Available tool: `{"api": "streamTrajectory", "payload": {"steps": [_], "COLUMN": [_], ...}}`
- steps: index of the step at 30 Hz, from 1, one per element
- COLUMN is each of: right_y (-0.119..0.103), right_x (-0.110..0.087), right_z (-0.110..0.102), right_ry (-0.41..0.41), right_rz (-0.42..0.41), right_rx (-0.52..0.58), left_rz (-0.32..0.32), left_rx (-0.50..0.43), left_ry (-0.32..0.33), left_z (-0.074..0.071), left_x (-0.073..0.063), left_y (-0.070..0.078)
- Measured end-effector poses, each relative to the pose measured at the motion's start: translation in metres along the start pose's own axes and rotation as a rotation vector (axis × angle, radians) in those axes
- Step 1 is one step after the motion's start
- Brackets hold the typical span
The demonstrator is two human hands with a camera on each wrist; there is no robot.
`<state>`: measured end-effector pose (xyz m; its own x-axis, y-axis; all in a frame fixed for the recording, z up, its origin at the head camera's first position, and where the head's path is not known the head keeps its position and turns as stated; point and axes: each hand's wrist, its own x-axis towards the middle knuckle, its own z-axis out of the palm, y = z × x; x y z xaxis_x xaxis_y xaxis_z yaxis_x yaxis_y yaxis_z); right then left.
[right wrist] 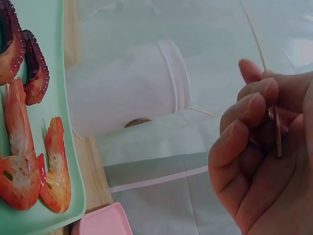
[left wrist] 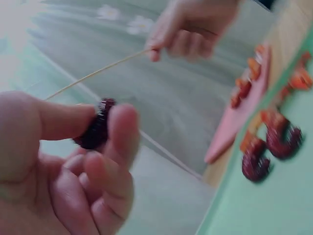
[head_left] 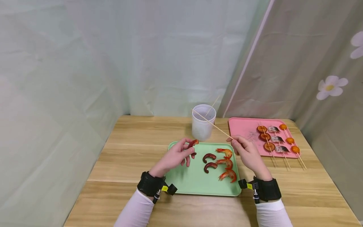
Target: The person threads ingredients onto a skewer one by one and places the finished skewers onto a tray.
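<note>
My left hand (head_left: 176,155) pinches a dark red octopus tentacle (left wrist: 98,126) between thumb and fingers, above the left part of a green tray (head_left: 195,186). A thin wooden skewer (head_left: 216,126) is gripped near one end by my right hand (head_left: 247,153); its bare length slants up and left, passing across the white cup in the head view. Two more curled tentacles (head_left: 210,166) lie on the tray beside several cooked shrimp (head_left: 228,175). The skewer's near end shows inside the right palm in the right wrist view.
Behind the tray stands a white cup (head_left: 202,130) with another skewer (head_left: 213,105) leaning in it. A pink tray (head_left: 245,126) at the right holds skewers of mushroom slices (head_left: 265,136), silvery fish pieces (head_left: 278,139) and orange balls (head_left: 290,140). Curtains hang round the table (head_left: 119,157).
</note>
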<state>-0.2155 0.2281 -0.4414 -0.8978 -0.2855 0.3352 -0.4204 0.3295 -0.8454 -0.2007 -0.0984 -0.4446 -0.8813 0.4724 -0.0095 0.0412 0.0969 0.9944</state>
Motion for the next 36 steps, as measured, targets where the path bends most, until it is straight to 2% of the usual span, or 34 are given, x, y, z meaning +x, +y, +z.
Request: {"api": "streamTrajectory", "payload": {"steps": [2,5,11,14,20,30,36], "right_y": [0.0,-0.001,0.001,0.002,0.001,0.005,0.005], "right_x": [-0.001,-0.003,-0.006,-0.006,-0.005,-0.009,-0.008], "right_z": [-0.001,-0.002,-0.004,-0.005,-0.001,0.003,0.003], "right_ry": [-0.012,-0.034,-0.046,-0.039,-0.062,-0.088,-0.107], "right_rz": [-0.003,-0.023,-0.063,-0.06,-0.062,-0.02,-0.003], "right_rx": [0.002,0.012,0.039,0.03,-0.007,-0.046,-0.061], "left_rz": [0.031,0.089,0.199,0.22,0.219,0.203,0.227], "left_rx": [-0.107,-0.219,-0.325,-0.353,-0.379,-0.322,-0.32], "left_ry": [0.027,0.068,0.133,0.156,0.167,0.155,0.188], "left_z": [-0.004,-0.01,-0.019,-0.022,-0.024,-0.019,-0.018], "left_x": [0.0,-0.001,-0.003,-0.005,-0.007,-0.008,-0.007], "left_y": [0.003,0.005,0.004,0.005,0.006,0.007,0.01]}}
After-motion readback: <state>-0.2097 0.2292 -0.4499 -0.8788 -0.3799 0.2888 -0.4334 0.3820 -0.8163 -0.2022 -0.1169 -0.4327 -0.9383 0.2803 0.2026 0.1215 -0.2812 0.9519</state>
